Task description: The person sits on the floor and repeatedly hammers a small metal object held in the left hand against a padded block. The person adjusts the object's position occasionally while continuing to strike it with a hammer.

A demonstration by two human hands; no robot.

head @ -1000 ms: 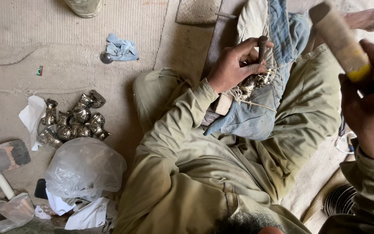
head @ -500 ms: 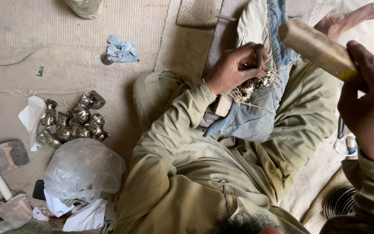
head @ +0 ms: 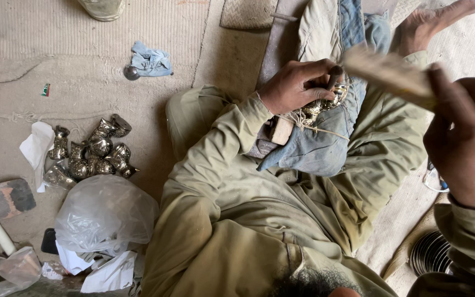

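Observation:
My left hand (head: 295, 85) is closed around a short dark punch (head: 334, 71), its tip set on a shiny embossed metal piece (head: 325, 104). The metal piece is tied with string and rests on a blue denim cloth (head: 325, 148) over my leg. My right hand (head: 465, 137) grips a pale wooden mallet (head: 391, 74), blurred with motion, just right of and above the punch. A bare foot (head: 430, 22) shows beyond the mallet.
Several silvery metal pieces (head: 92, 151) are heaped on the mat at left, beside white paper (head: 37, 146) and a crumpled plastic bag (head: 103, 214). A blue rag (head: 150, 60) lies farther off, a flat stone (head: 1, 201) at far left, stacked metal rings (head: 430, 253) at lower right.
The wooden mallet in my right hand has swung down and leftward toward the punch. My left hand has stayed on the metal piece.

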